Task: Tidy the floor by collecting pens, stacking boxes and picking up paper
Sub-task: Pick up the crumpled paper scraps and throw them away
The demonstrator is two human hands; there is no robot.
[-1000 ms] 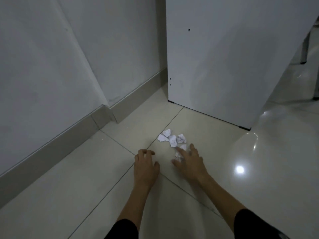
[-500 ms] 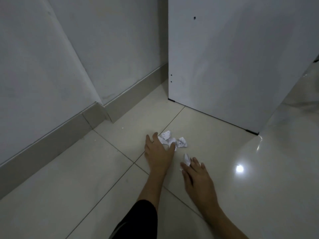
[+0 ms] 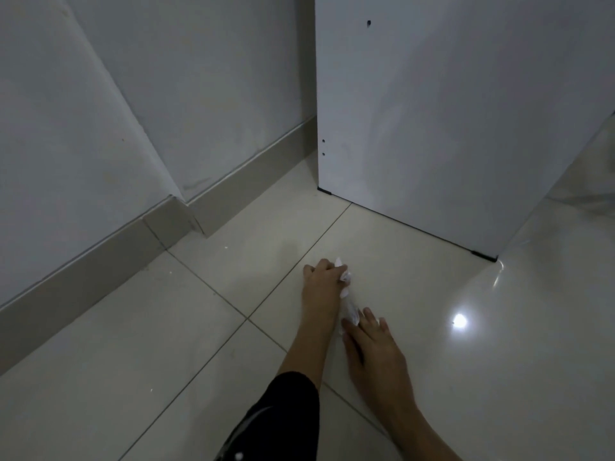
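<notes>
Several small crumpled white paper scraps (image 3: 346, 277) lie bunched on the tiled floor in front of a white cabinet. My left hand (image 3: 322, 283) is curled over the far scraps, fingers closed around them, with white bits poking out at its right side. My right hand (image 3: 376, 347) lies flat on the floor just behind, its fingertips touching another paper scrap (image 3: 351, 312) that sits between the two hands. Most of the paper is hidden under my left hand.
A white cabinet panel (image 3: 432, 128) stands right behind the paper. A grey wall with a skirting board (image 3: 100, 261) runs along the left. Glossy beige floor tiles (image 3: 499, 361) spread to the right, with a lamp glare spot.
My left hand has closed over the far scraps and dragged them toward me. The loose pieces seen earlier are now gathered under it. My right hand stayed low by the near scrap.
</notes>
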